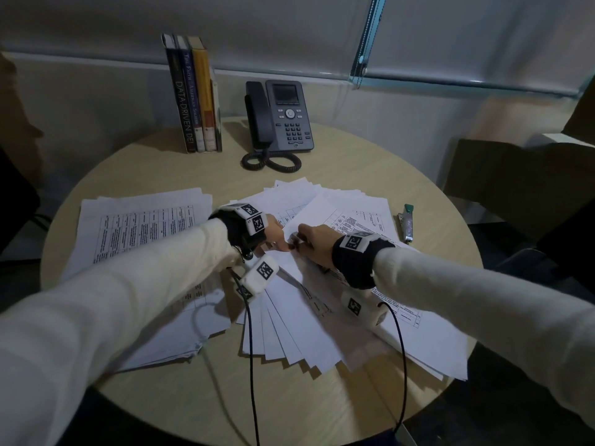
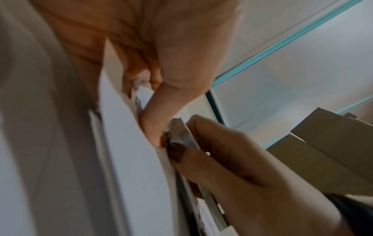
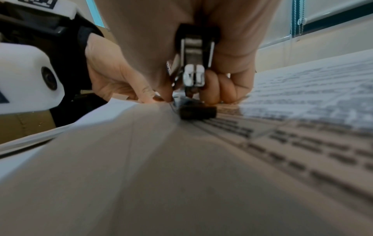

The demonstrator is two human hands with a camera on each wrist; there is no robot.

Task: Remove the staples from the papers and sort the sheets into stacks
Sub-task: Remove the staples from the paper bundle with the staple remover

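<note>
Step in hand, by my reading: pulling a staple from a stapled set, not yet sorting.

Right hand (image 1: 314,244) is curled round a metal staple remover (image 3: 192,63), thumb and fingers closed tight on it, its tip down at the corner of the stapled sheets (image 1: 317,217). The staple itself is too small to make out.

Left hand (image 1: 273,231) is just left of the remover, its fingertips (image 2: 153,132) pinching and pressing the paper corner right against the tool's tip.

The stapled sheets lie on a fanned pile of papers (image 1: 289,333) just under the remover. A separate stack of printed sheets (image 1: 141,230) sits well left of the remover on the round table (image 1: 322,413). A second metal tool with a green end (image 1: 407,223) lies off to the remover's right.

Next move likely calls for a steady lever under the staple while the left hand keeps the corner flat, to avoid tearing; then lift the freed sheets apart and carry them to their stacks.
</note>
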